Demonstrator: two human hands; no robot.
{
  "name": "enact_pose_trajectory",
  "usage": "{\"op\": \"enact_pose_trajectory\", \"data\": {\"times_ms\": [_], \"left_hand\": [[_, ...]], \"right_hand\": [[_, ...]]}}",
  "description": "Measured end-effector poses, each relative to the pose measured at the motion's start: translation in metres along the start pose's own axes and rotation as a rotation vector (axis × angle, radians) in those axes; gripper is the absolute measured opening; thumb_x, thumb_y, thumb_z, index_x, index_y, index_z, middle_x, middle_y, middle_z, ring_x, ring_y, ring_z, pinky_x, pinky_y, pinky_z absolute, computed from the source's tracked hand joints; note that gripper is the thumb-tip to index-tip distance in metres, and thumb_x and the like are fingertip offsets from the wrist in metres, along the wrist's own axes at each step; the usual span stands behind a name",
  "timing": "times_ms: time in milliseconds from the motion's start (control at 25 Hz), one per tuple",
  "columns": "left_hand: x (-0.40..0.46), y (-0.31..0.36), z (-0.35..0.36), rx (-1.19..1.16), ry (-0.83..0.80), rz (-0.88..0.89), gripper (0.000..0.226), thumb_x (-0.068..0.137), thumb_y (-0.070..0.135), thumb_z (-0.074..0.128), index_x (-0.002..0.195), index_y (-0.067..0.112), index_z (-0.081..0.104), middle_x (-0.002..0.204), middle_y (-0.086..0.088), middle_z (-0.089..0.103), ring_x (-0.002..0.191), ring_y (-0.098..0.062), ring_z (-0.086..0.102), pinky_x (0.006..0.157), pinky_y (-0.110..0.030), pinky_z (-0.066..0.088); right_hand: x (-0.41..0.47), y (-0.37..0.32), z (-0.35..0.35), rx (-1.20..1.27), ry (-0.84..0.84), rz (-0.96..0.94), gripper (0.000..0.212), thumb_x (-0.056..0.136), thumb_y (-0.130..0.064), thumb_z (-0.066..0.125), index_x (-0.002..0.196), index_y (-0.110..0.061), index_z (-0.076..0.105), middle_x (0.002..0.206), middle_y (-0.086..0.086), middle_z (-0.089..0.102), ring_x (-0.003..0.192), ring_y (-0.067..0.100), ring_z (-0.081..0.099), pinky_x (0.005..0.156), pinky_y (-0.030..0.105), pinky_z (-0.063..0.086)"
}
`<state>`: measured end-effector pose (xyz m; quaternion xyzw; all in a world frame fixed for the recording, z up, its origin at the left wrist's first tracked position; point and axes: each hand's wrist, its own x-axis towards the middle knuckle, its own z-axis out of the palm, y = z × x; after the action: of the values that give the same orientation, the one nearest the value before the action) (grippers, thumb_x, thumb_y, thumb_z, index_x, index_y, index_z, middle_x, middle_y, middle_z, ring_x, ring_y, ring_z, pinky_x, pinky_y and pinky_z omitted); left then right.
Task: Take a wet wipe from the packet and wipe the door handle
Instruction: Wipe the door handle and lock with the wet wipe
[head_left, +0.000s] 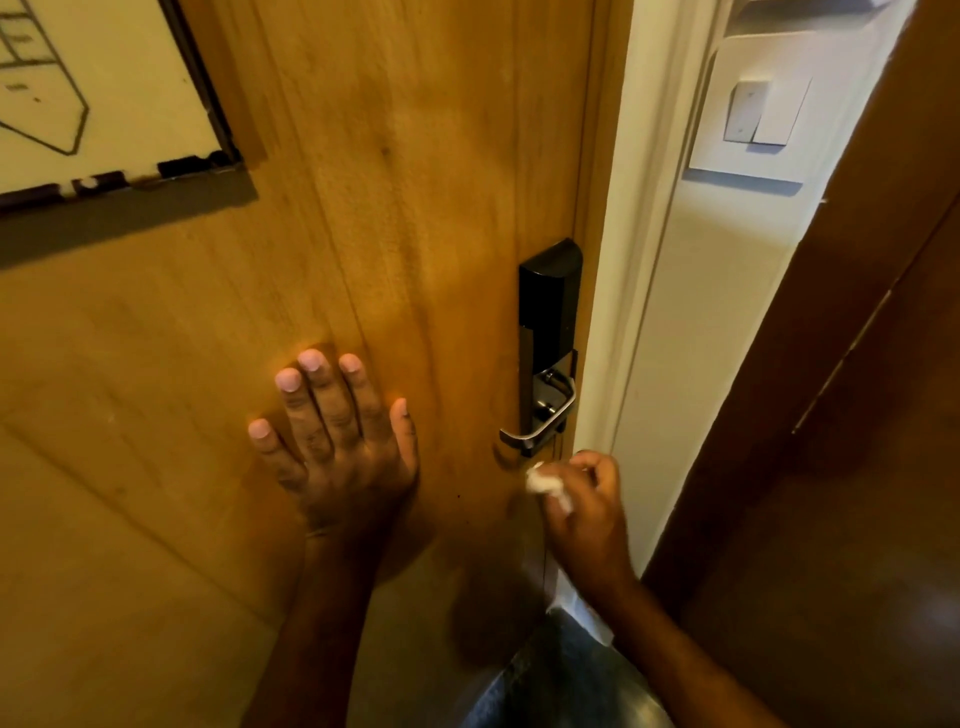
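A silver lever door handle (537, 431) sticks out from a black lock plate (549, 306) near the right edge of a wooden door (395, 182). My right hand (584, 514) is closed around a crumpled white wet wipe (543, 483), just below the handle's lever and apart from it. My left hand (332, 441) lies flat on the door with its fingers spread, to the left of the handle. No wipe packet is in view.
A white door frame (649, 312) runs down the right of the door, with a white wall switch (761, 111) beyond it. A dark wooden panel (857, 415) fills the far right. A framed floor-plan notice (93, 93) hangs at the door's upper left.
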<state>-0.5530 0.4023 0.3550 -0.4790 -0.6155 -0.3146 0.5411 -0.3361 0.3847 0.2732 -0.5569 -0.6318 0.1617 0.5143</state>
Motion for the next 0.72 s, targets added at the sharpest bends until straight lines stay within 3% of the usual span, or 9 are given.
{"op": "enact_pose_trajectory", "data": {"times_ms": [120,200,280,400,520,600,720], "left_hand": [[0.001,-0.001,-0.001,0.009,-0.011,0.006,0.086,0.100,0.044,0.057,0.164,0.001,0.018,0.172,-0.023,0.002,0.160,-0.039,-0.002,0.128,-0.060,-0.002],[0.001,-0.001,-0.003,0.007,-0.017,0.004,0.086,0.100,0.043,0.056,0.163,0.000,0.017,0.170,-0.026,0.012,0.160,-0.038,-0.003,0.127,-0.060,-0.001],[0.001,-0.001,-0.004,0.013,-0.016,0.006,0.086,0.100,0.043,0.057,0.163,0.000,0.018,0.165,-0.028,0.020,0.160,-0.039,-0.003,0.126,-0.060,0.000],[0.002,-0.001,-0.005,0.027,-0.019,0.012,0.086,0.100,0.043,0.057,0.163,-0.001,0.018,0.164,-0.028,0.020,0.160,-0.039,-0.004,0.126,-0.061,0.000],[0.003,-0.001,-0.005,0.028,-0.023,0.020,0.086,0.100,0.043,0.057,0.163,0.000,0.017,0.167,-0.027,0.016,0.160,-0.039,-0.003,0.126,-0.061,0.001],[0.003,-0.001,-0.004,0.029,-0.024,0.024,0.087,0.100,0.044,0.057,0.163,0.000,0.017,0.170,-0.026,0.010,0.160,-0.039,-0.003,0.126,-0.061,0.001],[0.003,0.001,-0.004,0.019,-0.021,0.014,0.087,0.100,0.043,0.058,0.163,0.000,0.016,0.165,-0.028,0.021,0.160,-0.039,-0.004,0.126,-0.061,0.002]], "right_hand": [[0.050,-0.008,-0.024,0.189,0.315,0.225,0.028,0.084,-0.026,0.073,0.105,-0.028,0.055,0.094,-0.017,0.056,0.080,-0.008,0.059,0.059,0.002,0.047],[0.088,-0.013,-0.036,0.167,0.405,0.267,0.027,0.081,-0.029,0.077,0.097,-0.026,0.056,0.084,-0.019,0.057,0.071,-0.008,0.059,0.050,0.002,0.044],[0.120,-0.014,-0.036,0.051,0.274,0.296,0.014,0.084,-0.024,0.073,0.096,-0.020,0.066,0.084,-0.011,0.063,0.073,0.002,0.061,0.050,0.002,0.038],[0.145,-0.013,-0.021,-0.145,-0.040,0.265,0.017,0.090,-0.016,0.061,0.102,-0.014,0.073,0.093,0.000,0.070,0.077,0.013,0.063,0.054,0.011,0.040],[0.153,-0.012,-0.017,-0.168,-0.103,0.224,0.008,0.088,-0.018,0.062,0.092,-0.018,0.068,0.088,0.001,0.069,0.075,0.016,0.064,0.052,0.014,0.043],[0.157,-0.008,-0.019,-0.103,-0.143,0.233,0.011,0.086,-0.018,0.067,0.097,-0.017,0.064,0.090,0.001,0.066,0.078,0.017,0.064,0.058,0.018,0.049],[0.163,-0.001,-0.025,0.019,-0.210,0.317,0.018,0.086,-0.018,0.070,0.102,-0.012,0.068,0.095,0.003,0.066,0.083,0.019,0.064,0.064,0.023,0.052]]}}
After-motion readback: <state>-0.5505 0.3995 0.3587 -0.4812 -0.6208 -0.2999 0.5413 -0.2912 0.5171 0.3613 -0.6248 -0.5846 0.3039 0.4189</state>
